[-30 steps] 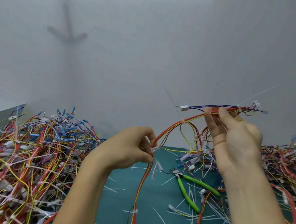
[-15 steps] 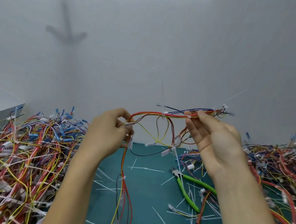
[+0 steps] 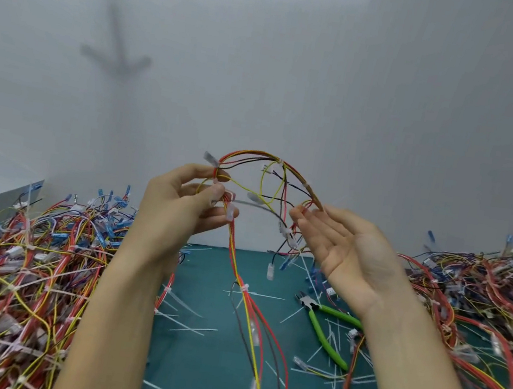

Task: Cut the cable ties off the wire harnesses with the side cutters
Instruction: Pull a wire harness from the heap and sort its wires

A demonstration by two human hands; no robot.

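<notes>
The fingers (image 3: 219, 192) of our left hand (image 3: 179, 209) are curled together and pinch one wire harness (image 3: 273, 158) where its red, yellow and dark wires meet. From there the harness rises in an arch to our right hand (image 3: 352, 258). That hand pinches the other end between the thumb and the first fingertip (image 3: 296, 214), and its other fingers lie straight and a little apart, palm turned up. Below the left hand the rest of the harness hangs down to the green tabletop (image 3: 189, 367), and a white cable tie (image 3: 244, 288) is fastened around this part. The side cutters (image 3: 326, 339), with green handles, lie on the tabletop under the right wrist, untouched, among cut tie pieces (image 3: 185, 328). A large pile of harnesses (image 3: 20, 275) lies to the left and a second pile (image 3: 483, 295) to the right.
</notes>
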